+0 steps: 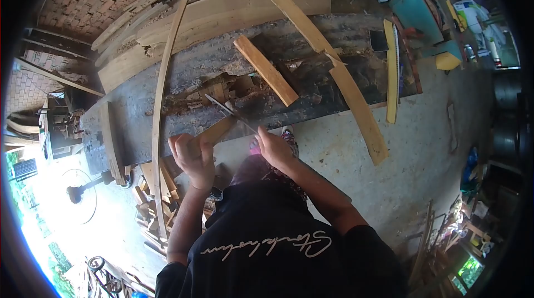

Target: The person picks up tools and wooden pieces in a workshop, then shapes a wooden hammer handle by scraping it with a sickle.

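Observation:
My left hand [192,159] is wrapped round the near end of a short wooden piece [218,129], which points up and right over the edge of the dark workbench [133,131]. In my right hand [272,148] is the end of a long, thin tool [231,111], perhaps a blade. It slants up and left, crossing the far end of the wooden piece. Its handle is hidden in my fingers. Beyond it, a thick wooden block [267,70] lies on the bench among scraps.
A long narrow strip [165,75] crosses the bench at left. At right, a long board [356,103] and a yellow strip [392,70] overhang the edge. Wood offcuts [150,209] are piled below left; a fan [75,193] stands beyond them.

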Available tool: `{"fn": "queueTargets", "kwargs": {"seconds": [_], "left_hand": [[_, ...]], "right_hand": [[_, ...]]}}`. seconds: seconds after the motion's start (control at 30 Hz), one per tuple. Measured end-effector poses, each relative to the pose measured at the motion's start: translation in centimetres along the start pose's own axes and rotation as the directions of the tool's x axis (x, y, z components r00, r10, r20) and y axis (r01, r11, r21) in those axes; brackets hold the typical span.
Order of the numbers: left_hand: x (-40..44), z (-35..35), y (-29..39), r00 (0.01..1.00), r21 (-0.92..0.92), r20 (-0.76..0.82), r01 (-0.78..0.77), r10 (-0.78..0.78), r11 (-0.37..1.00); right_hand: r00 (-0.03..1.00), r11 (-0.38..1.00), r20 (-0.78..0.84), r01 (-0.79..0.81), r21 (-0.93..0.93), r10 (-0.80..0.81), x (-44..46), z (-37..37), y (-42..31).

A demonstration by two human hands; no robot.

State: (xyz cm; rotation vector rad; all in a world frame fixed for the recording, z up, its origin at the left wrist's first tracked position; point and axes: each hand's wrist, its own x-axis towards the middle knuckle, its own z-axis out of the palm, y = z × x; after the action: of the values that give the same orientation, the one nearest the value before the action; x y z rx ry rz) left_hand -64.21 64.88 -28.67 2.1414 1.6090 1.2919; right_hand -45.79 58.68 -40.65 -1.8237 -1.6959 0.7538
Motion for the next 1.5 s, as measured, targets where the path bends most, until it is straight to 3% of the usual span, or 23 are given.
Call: {"fn": "queueTargets", "kwargs": {"seconds": [0.1, 0.23, 0.33, 0.5, 0.57, 0.63, 0.67, 0.8, 0.9, 0.93, 1.0, 1.1, 1.17, 1.23, 1.33, 1.4, 1.43, 1.5], "left_hand": [[-0.2, -0.5, -0.1, 0.999, 0.001, -0.011, 0.032, -0.032, 0.999], [-0.5, -0.2, -0.1, 0.999, -0.017, -0.023, 0.035, -0.036, 0.999], [-0.7, -0.4, -0.2, 0.999, -0.012, -0.019, 0.027, -0.027, 1.0], [-0.7, -0.4, 0.3, 1.0, -0.027, -0.002, 0.021, -0.021, 0.999], [-1.2, -0.5, -0.1, 0.999, -0.009, 0.039, 0.012, -0.011, 1.0], [-1.8, -0.6, -0.1, 0.983, -0.106, 0.036, 0.183, -0.18, 0.977], [-2.5, -0.5, -0.8, 0.966, -0.268, 0.031, 0.257, -0.258, 0.929], [-3.0, -1.5, -0.3, 0.941, -0.293, 0.176, 0.329, -0.287, 0.898], [-3.2, -1.0, -0.3, 0.966, -0.253, 0.101, 0.258, -0.24, 0.933], [-3.2, -0.9, -0.1, 0.966, -0.258, 0.103, 0.258, -0.239, 0.931], [-3.1, -0.8, 0.5, 0.976, -0.08, 0.035, 0.218, -0.216, 0.973], [-3.3, -0.4, 1.3, 0.984, -0.086, 0.04, 0.175, -0.172, 0.981], [-3.4, -0.4, 1.6, 0.983, -0.088, 0.058, 0.179, -0.174, 0.98], [-3.5, -0.4, 1.7, 0.98, -0.087, 0.079, 0.189, -0.182, 0.978], [-2.5, 0.2, 1.0, 0.984, -0.125, 0.054, 0.177, -0.172, 0.976], [-2.7, 0.0, 0.7, 0.987, -0.065, 0.097, 0.134, -0.127, 0.989], [-2.8, -0.1, 0.8, 0.986, -0.061, 0.104, 0.133, -0.127, 0.989], [-2.6, 0.1, 1.2, 0.993, -0.106, 0.045, 0.118, -0.114, 0.987]], "right_hand": [[0.999, 0.997, 0.033, -0.024, -0.075, 0.026, -0.9, -0.8, -1.7], [0.994, 0.994, -0.017, 0.104, -0.027, -0.104, -2.2, -0.8, -2.0], [0.993, 0.994, 0.048, -0.107, -0.008, 0.107, -0.6, 1.2, 1.4], [1.0, 0.999, -0.019, 0.006, 0.043, -0.005, -1.6, -0.2, -1.0], [0.985, 0.99, -0.093, 0.14, -0.025, -0.142, -2.9, -1.9, -4.0], [0.981, 0.98, -0.085, 0.183, 0.072, -0.177, -4.1, -4.5, -6.9], [0.973, 0.96, -0.082, 0.225, 0.167, -0.214, -4.5, -5.2, -7.5], [0.984, 0.974, -0.061, 0.177, 0.141, -0.17, -4.5, -3.7, -5.1], [0.995, 0.988, -0.029, 0.097, 0.121, -0.095, -4.4, -3.2, -4.5], [0.995, 0.989, -0.031, 0.101, 0.111, -0.098, -4.3, -3.2, -5.1], [0.994, 0.989, -0.035, 0.105, 0.1, -0.102, -4.2, -4.2, -6.1], [0.981, 0.972, -0.08, 0.189, 0.137, -0.18, -4.8, -4.5, -6.1], [0.998, 0.996, -0.047, 0.039, 0.086, -0.035, -4.5, -2.8, -3.6], [0.998, 0.995, -0.049, 0.033, 0.094, -0.029, -4.3, -3.1, -4.4], [0.996, 0.994, -0.07, 0.066, 0.085, -0.061, -4.1, -4.2, -6.0], [0.973, 0.97, -0.137, 0.203, 0.137, -0.185, -5.0, -4.8, -6.7], [0.974, 0.97, -0.137, 0.198, 0.143, -0.179, -5.0, -4.2, -5.9], [0.998, 0.996, -0.068, 0.016, 0.092, -0.009, -4.1, -1.8, -2.3]]}}
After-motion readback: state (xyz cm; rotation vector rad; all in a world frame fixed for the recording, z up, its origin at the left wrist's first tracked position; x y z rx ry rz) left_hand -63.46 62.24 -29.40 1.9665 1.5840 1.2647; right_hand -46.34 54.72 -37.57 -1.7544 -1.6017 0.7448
